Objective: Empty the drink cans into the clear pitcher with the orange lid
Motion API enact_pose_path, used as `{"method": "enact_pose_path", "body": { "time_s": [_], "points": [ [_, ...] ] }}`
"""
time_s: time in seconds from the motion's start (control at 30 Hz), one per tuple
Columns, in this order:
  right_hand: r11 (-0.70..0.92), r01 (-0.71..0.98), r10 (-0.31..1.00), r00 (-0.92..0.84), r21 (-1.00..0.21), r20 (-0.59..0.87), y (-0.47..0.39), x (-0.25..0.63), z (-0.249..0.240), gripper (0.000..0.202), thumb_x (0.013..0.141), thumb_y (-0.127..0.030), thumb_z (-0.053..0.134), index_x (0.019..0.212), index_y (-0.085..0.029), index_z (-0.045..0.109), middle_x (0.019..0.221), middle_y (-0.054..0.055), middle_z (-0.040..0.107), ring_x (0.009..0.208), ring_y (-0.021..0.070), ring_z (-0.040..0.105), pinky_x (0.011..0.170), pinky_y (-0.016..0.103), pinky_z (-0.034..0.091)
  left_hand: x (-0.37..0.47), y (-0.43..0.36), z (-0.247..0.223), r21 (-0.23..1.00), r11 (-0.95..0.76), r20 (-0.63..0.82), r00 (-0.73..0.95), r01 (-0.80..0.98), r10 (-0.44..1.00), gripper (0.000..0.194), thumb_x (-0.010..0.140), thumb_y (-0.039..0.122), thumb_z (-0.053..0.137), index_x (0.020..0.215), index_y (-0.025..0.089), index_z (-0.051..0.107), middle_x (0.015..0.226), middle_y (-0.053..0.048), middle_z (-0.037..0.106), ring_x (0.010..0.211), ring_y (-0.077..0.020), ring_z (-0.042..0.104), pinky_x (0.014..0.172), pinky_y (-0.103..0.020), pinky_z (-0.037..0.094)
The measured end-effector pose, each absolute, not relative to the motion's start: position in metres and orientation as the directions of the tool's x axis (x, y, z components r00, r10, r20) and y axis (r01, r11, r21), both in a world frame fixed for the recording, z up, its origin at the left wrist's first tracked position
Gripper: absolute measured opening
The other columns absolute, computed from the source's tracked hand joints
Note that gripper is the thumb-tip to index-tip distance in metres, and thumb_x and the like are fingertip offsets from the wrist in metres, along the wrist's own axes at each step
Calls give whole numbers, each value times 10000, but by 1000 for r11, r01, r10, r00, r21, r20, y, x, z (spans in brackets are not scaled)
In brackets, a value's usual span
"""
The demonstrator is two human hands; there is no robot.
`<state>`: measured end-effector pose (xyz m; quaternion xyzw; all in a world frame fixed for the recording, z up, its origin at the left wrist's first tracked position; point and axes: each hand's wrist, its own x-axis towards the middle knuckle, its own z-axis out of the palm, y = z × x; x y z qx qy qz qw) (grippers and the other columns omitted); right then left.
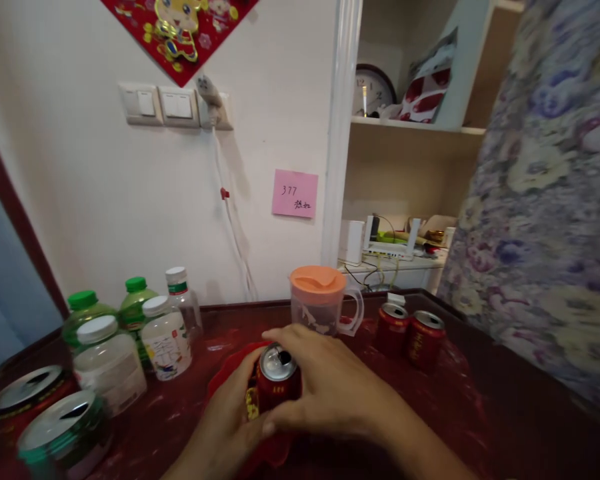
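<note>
A red drink can (276, 381) with an opened silver top stands on something red at the middle of the dark red table (480, 413). My left hand (225, 420) wraps its left side from below. My right hand (325, 383) closes over its right side, fingers curled by the rim. Just behind the can stands a clear pitcher with an orange lid (321, 300).
Two more red cans (410, 337) stand at the right. Several plastic bottles (130, 333) with green and white caps cluster at the left, and two wide tins (45, 417) sit at the near left corner. A floral-patterned cloth (550, 200) fills the right side.
</note>
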<state>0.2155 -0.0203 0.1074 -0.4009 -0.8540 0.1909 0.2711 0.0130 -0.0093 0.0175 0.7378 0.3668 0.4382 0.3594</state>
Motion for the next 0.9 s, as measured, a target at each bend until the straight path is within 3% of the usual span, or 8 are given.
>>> {"method": "enact_pose_path", "body": {
  "time_s": [0.07,0.13,0.2,0.3,0.37,0.5,0.73,0.9],
  "points": [
    [589,650,799,-556,-480,228,-24,215,109,851,699,-513,856,1443,-255,533,1297,88,641,1129,316,627,931,466,506,13,-10,14,828,-503,411,344,246,844,804,779,659,722,1435,265,475,1499,-115,555,1355,-382,536,1107,-477,485],
    [584,684,807,-546,-437,224,-27,215,111,677,724,-478,837,1324,-259,611,1183,61,669,1002,276,652,808,396,511,13,-11,10,808,-506,402,345,302,848,766,810,605,721,1449,269,466,1503,-114,554,1350,-378,545,1103,-469,493],
    [583,704,810,-541,-406,226,-29,217,114,508,732,-466,818,1159,-241,661,1066,36,668,876,224,638,684,323,460,15,-13,10,788,-497,379,350,364,857,745,822,526,738,1463,277,452,1489,-112,569,1328,-379,569,1087,-473,512],
    [582,722,813,-535,-375,230,-33,225,122,445,700,-477,827,1024,-226,656,978,19,655,793,192,598,618,296,385,19,-20,15,786,-485,375,328,384,867,833,770,487,794,1491,314,415,1496,-92,566,1327,-388,570,1078,-495,525],
    [561,737,828,-503,-376,249,-35,237,130,465,678,-465,845,1040,-236,664,984,18,668,808,199,604,643,299,395,22,-27,20,804,-466,376,292,369,879,861,756,508,801,1503,335,407,1521,-79,542,1346,-385,553,1086,-501,519],
    [425,832,904,-368,-355,219,-38,271,145,528,663,-476,862,1118,-279,684,1056,12,697,900,216,638,715,295,424,26,-36,30,815,-421,365,211,399,907,739,809,558,730,1466,334,477,1486,-77,581,1330,-370,573,1095,-517,506],
    [-12,982,988,40,-189,147,-18,329,147,585,702,-535,817,1163,-207,667,1040,103,720,954,316,660,740,377,462,27,-37,28,768,-411,357,204,491,911,652,835,583,665,1424,339,529,1432,-54,632,1274,-346,620,1040,-468,556],
    [-235,969,969,240,-82,62,-1,353,135,461,871,-506,731,1180,-174,647,1144,89,675,1047,262,644,921,478,509,26,-37,28,739,-428,380,203,519,902,639,838,593,652,1413,335,545,1411,-53,649,1211,-334,660,989,-424,588]
  ]
}}
